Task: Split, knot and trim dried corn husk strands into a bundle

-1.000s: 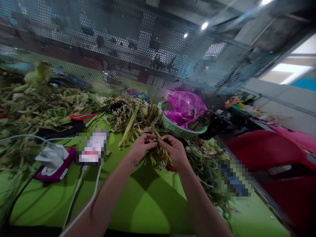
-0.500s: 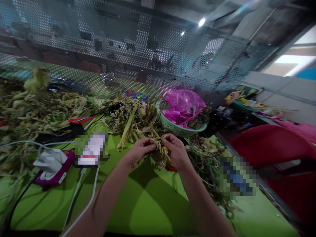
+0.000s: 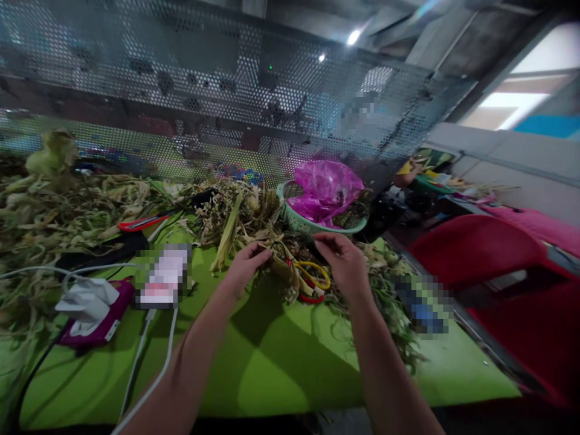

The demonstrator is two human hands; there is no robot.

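Note:
My left hand (image 3: 244,266) pinches a dried leafy stalk (image 3: 276,266) at the near edge of a heap of dried plants (image 3: 244,220) on the green table (image 3: 272,374). My right hand (image 3: 347,263) is lifted a little to the right of the stalk, fingers curled in a pinch close to the teal basket (image 3: 299,223); what it holds is too small to name. Between the hands lie scissors with yellow and red handles (image 3: 315,281).
The basket holds a pink plastic bag (image 3: 328,187). More dried plants (image 3: 58,199) cover the left of the table, with red-handled scissors (image 3: 140,222), a purple device with a white charger (image 3: 93,308) and cables. A perforated metal screen (image 3: 203,109) stands behind. Red chair (image 3: 489,260) at right.
My hands were together on the stalk; now the right hand has pulled away to the right and up, uncovering the scissors. The left hand stays on the stalk. The view shifted slightly.

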